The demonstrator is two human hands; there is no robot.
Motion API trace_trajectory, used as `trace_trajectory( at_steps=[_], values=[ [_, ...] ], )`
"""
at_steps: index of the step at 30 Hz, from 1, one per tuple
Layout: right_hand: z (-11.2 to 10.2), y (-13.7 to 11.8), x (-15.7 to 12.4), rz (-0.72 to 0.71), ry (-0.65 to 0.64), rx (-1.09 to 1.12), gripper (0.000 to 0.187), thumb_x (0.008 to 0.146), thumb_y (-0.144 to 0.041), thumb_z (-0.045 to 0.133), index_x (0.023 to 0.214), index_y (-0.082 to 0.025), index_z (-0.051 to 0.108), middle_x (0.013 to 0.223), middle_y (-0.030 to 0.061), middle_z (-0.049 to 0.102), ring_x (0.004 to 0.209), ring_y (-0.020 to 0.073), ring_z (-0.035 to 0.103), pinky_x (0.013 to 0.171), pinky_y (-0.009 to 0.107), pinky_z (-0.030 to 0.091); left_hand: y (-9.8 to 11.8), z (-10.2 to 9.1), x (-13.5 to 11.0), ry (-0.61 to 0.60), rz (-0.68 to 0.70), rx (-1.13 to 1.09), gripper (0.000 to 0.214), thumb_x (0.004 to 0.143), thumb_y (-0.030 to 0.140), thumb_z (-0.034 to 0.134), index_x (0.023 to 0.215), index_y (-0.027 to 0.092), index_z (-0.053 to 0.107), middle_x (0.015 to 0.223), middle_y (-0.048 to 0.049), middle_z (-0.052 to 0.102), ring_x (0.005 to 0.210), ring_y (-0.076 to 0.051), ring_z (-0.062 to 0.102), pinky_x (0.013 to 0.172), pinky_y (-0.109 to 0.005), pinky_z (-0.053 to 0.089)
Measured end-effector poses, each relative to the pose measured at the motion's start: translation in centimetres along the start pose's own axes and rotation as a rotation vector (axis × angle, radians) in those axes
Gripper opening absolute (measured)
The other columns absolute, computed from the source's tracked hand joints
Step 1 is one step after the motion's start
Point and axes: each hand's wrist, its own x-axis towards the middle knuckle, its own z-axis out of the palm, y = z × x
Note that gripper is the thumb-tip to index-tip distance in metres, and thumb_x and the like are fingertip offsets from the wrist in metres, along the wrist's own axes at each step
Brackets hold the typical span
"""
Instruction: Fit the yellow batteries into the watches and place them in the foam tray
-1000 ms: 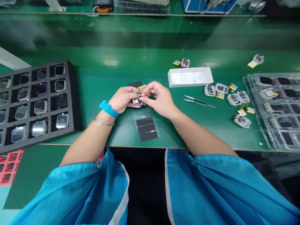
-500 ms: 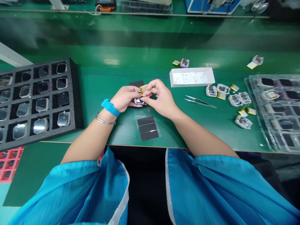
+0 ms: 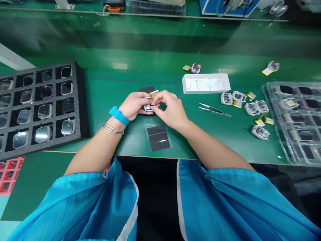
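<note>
My left hand (image 3: 134,105) grips a small silver smartwatch case (image 3: 147,107) just above the green mat, fingers curled round it. A yellow battery (image 3: 153,94) sticks up from the case. My right hand (image 3: 170,108) is pinched at the case's right side, thumb and forefinger pressed together on a tiny part I cannot make out. Below the hands lies a clear sheet with three dark strips (image 3: 157,138). A dark pad (image 3: 145,89) lies behind the hands.
A black foam tray (image 3: 80,100) of watch cases fills the left. A white box (image 3: 205,83), tweezers (image 3: 213,109), several loose watch modules (image 3: 253,107) and clear blister trays (image 3: 296,117) lie to the right. The mat's front edge (image 3: 225,159) runs near my body.
My right hand has slid slightly down and closer to the case, fingers tightening into a pinch. The left hand and the case have barely shifted.
</note>
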Motion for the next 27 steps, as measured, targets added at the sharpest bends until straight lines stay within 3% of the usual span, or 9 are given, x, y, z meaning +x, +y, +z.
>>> trace_trajectory(
  at_steps=[4, 7, 11, 14, 18, 24, 27],
  values=[
    [-0.4, -0.6, 0.0, -0.009, 0.103, -0.175, 0.015, 0.084, -0.02, 0.067, 0.098, -0.023, 0.062, 0.108, 0.0078, 0.066, 0.114, 0.0304, 0.058, 0.107, 0.056, 0.04, 0.0, 0.2, -0.1, 0.019, 0.012, -0.042, 0.012, 0.072, 0.007, 0.069, 0.075, 0.013, 0.06, 0.063, 0.0008, 0.062, 0.054, -0.009, 0.062, 0.067, -0.029, 0.063],
    [-0.5, 0.6, 0.5, 0.049, 0.187, -0.065, 0.028, 0.08, -0.03, 0.075, 0.104, -0.022, 0.062, 0.119, 0.0092, 0.062, 0.113, 0.0295, 0.058, 0.099, 0.052, 0.047, 0.0, 0.4, -0.2, 0.029, 0.016, -0.041, 0.011, 0.072, 0.007, 0.067, 0.077, 0.013, 0.06, 0.069, -0.0017, 0.067, 0.057, -0.011, 0.065, 0.059, -0.024, 0.06],
    [-0.1, 2.7, 1.2, 0.153, 0.126, 0.266, 0.021, 0.085, -0.04, 0.069, 0.092, -0.021, 0.064, 0.093, 0.0035, 0.068, 0.086, 0.0194, 0.066, 0.081, 0.038, 0.055, -0.1, 0.4, -0.1, -0.012, 0.014, -0.048, 0.013, 0.073, 0.009, 0.068, 0.085, 0.012, 0.065, 0.071, -0.0032, 0.07, 0.061, -0.014, 0.07, 0.055, -0.022, 0.059],
    [0.1, 3.1, 1.3, 0.161, 0.167, 0.336, 0.022, 0.087, -0.043, 0.066, 0.085, -0.021, 0.064, 0.083, 0.0009, 0.069, 0.078, 0.0168, 0.066, 0.079, 0.035, 0.055, -0.1, 0.2, 0.0, -0.045, 0.004, -0.088, 0.023, 0.072, 0.009, 0.067, 0.095, 0.011, 0.069, 0.079, -0.0051, 0.072, 0.066, -0.015, 0.072, 0.064, -0.027, 0.063],
    [-0.1, 2.1, 0.9, 0.13, 0.259, 0.205, 0.016, 0.088, -0.037, 0.066, 0.085, -0.021, 0.065, 0.085, 0.0003, 0.07, 0.081, 0.0168, 0.065, 0.084, 0.035, 0.053, -0.1, 0.1, -0.1, -0.137, 0.009, -0.125, 0.032, 0.069, 0.006, 0.066, 0.1, 0.011, 0.07, 0.086, -0.006, 0.073, 0.078, -0.017, 0.074, 0.081, -0.033, 0.063],
    [0.1, 0.8, 0.5, 0.025, 0.255, -0.048, 0.009, 0.09, -0.028, 0.063, 0.084, -0.023, 0.068, 0.089, 0.0015, 0.072, 0.09, 0.0213, 0.065, 0.098, 0.045, 0.048, -0.5, 0.5, 0.0, -0.063, 0.019, -0.048, 0.024, 0.071, 0.005, 0.067, 0.093, 0.012, 0.068, 0.073, -0.0007, 0.069, 0.062, -0.01, 0.067, 0.063, -0.022, 0.06],
    [0.3, 0.5, 0.4, -0.037, 0.179, -0.158, 0.012, 0.091, -0.027, 0.06, 0.085, -0.026, 0.07, 0.086, 0.0, 0.072, 0.092, 0.0234, 0.065, 0.115, 0.058, 0.033, -0.4, 0.4, 0.2, -0.053, -0.005, -0.123, 0.024, 0.072, 0.005, 0.063, 0.094, 0.012, 0.07, 0.075, -0.0012, 0.069, 0.062, -0.009, 0.066, 0.069, -0.024, 0.061]
  ],
)
